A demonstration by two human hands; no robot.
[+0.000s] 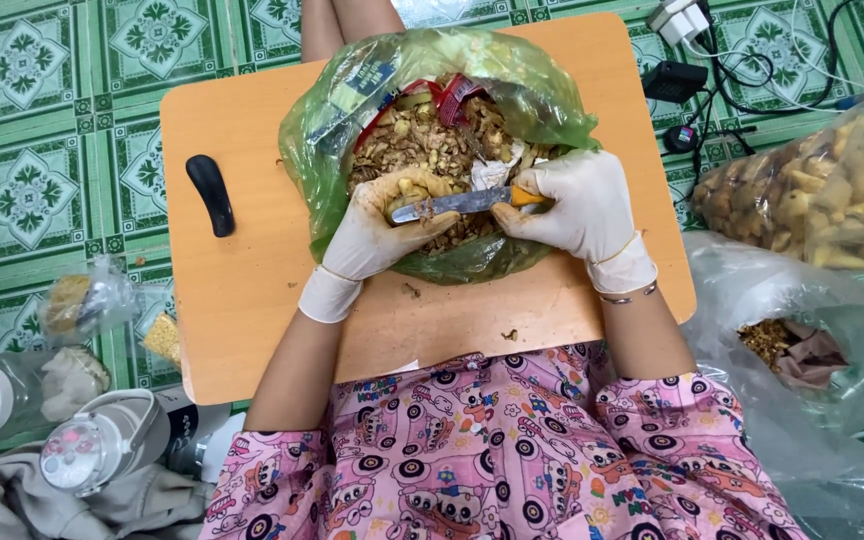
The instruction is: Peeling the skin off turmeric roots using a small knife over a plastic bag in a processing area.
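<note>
From the head camera, both hands wore pale rubber gloves and met over a green plastic bag (324, 150) that sat at the middle of the desk (242, 300), reaching toward its far edge. The bag lay open, heaped with tan, crumbly peelings and a few red wrapper scraps. The left hand (377, 235) was curled tight around a small yellowish knobbly piece (414, 187), probably ginger, though the glove hid most of it. The right hand (582, 210) was clamped on the orange handle of a knife (462, 203), its dull grey blade lying sideways against that piece. A black curved object (211, 194) rested near the desk's left edge. Off the desk's right edge, a clear bag (822, 195) held more pale yellow chunks.
</note>
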